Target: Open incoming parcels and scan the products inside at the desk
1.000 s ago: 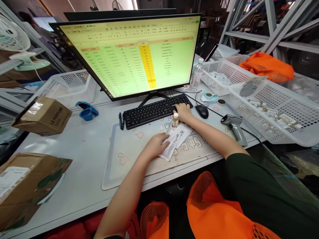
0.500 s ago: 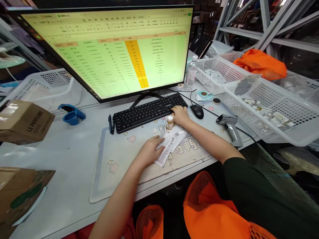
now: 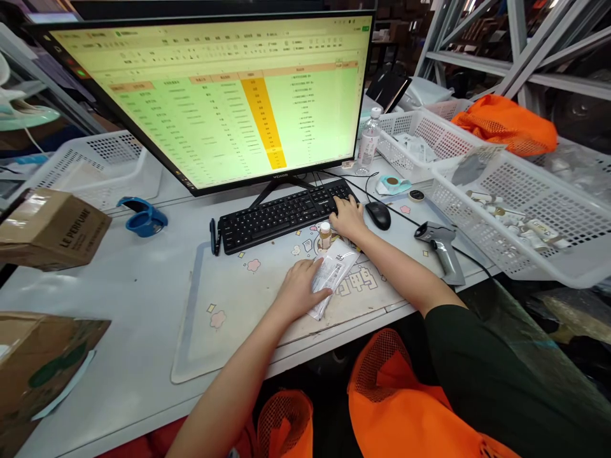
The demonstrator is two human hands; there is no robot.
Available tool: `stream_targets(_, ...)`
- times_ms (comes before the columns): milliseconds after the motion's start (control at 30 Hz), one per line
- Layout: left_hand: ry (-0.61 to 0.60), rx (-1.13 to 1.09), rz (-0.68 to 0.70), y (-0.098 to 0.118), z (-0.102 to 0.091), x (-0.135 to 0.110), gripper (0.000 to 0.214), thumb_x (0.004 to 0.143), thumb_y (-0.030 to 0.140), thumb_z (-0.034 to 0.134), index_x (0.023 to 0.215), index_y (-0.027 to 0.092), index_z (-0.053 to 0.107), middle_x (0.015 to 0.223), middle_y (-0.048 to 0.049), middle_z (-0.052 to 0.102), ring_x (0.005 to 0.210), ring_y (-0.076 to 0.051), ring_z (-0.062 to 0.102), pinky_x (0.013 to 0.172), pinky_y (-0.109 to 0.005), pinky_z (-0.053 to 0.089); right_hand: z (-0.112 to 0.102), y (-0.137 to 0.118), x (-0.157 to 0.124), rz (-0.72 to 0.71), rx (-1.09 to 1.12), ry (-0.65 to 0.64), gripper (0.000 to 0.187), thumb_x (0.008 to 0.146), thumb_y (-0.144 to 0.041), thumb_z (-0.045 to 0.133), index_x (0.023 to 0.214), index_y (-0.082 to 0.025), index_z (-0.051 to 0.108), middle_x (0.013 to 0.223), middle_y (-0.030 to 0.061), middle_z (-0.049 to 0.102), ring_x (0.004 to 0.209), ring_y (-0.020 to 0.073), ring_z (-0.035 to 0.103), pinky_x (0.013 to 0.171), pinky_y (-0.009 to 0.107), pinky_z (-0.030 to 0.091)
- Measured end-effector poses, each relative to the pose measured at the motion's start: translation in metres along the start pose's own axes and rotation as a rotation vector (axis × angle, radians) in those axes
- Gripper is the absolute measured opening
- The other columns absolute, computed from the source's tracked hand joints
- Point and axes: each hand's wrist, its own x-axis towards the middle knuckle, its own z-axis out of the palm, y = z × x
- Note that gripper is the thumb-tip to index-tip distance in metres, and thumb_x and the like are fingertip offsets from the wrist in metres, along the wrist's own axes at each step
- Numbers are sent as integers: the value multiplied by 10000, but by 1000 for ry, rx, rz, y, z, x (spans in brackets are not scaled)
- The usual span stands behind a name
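My left hand (image 3: 300, 287) has its thumb and fingers around the left side of flat white printed packets (image 3: 338, 267), which lie on the desk mat (image 3: 238, 305). Just beyond them stands a small amber bottle (image 3: 325, 236) with a white cap, upright and apart from my fingers. My right hand (image 3: 348, 219) rests at the right end of the black keyboard (image 3: 277, 219), fingers spread over the number keys and nothing held. To its right is a black mouse (image 3: 378, 215), untouched. The monitor (image 3: 210, 95) behind the keyboard displays a spreadsheet with an orange column.
A grey barcode scanner (image 3: 442, 248) lies at the right, beside white baskets (image 3: 529, 248) with small bottles. A water bottle (image 3: 368, 143) and tape roll (image 3: 392, 183) stand behind the mouse. On the left are cardboard boxes (image 3: 52, 229), a blue tape dispenser (image 3: 146, 221) and pens (image 3: 214, 236).
My left hand has slid right and closed on the packets, which now lie more nearly stacked. On the keyboard, the fingers of my right hand have shifted slightly and spread.
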Motion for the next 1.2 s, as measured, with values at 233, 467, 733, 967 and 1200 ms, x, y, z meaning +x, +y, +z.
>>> stream_targets(233,-3,-100,-92,3,-2,-1,842,805,385,825,1566,197,515,1388,-158,643,1346,-380,570,1171,-506,467,-3,-8,-7,-163,-20,-98,472,994,-269,532,1431,-200,699,1733,172,340,1625,397,202,1245,636,227)
stream_targets(467,-28,-380,-226,1,-9,-2,966,801,351,796,1657,175,386,1684,-176,445,1540,-397,452,1290,-535,360,-4,-10,-8,-218,-9,-76,496,1031,-264,515,1500,-148,627,1639,200,482,1595,367,274,1241,555,252)
stream_targets(733,-13,-481,-266,0,-9,-2,1072,767,207,743,1717,230,249,1748,-130,342,1603,-371,378,1321,-526,329,2,-7,-5,-218,36,-58,509,1011,-243,494,1488,-122,625,1473,205,624,1509,364,381,1207,531,275)
stream_targets(967,1,-509,-272,-4,-15,-4,1019,765,201,735,1694,195,314,1728,-129,386,1571,-352,437,1324,-491,340,2,-8,-5,-122,-7,-73,475,1006,-296,508,1416,-126,678,1521,209,587,1516,393,354,1194,564,283)
stream_targets(1200,-13,-494,-265,-6,-15,-4,1022,774,229,735,1700,212,304,1742,-117,361,1606,-363,374,1323,-499,341,1,-12,-5,-103,-13,-15,537,1024,-320,477,1505,-107,582,1407,211,666,1420,379,437,1164,556,303)
